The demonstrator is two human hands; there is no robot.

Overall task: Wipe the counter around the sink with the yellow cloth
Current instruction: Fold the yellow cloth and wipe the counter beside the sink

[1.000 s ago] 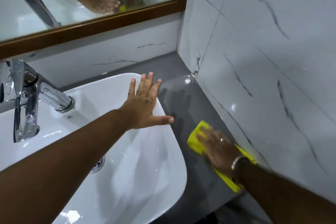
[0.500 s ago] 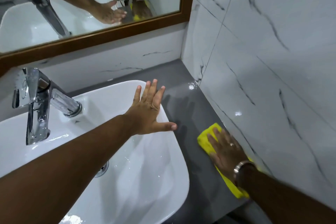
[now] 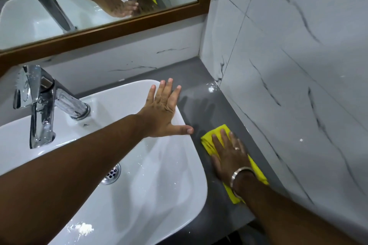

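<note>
Yellow cloth (image 3: 211, 138) now nearer the sink (image 3: 191, 165).

Bathroom: white basin (image 3: 179, 195) with chrome tap (image 3: 39, 105), wood-framed mirror (image 3: 119, 28), marble-look wall tiles (image 3: 288, 85), grey counter (image 3: 199, 89).

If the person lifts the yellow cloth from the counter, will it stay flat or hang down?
The cloth would probably hang limp: it lies folded and flattened under the right hand. It likely slides easily, since the grey counter looks glossy. It seems light, being thin.

bright | glare on counter (image 3: 211, 87) | edges bowed | slight blur
</note>
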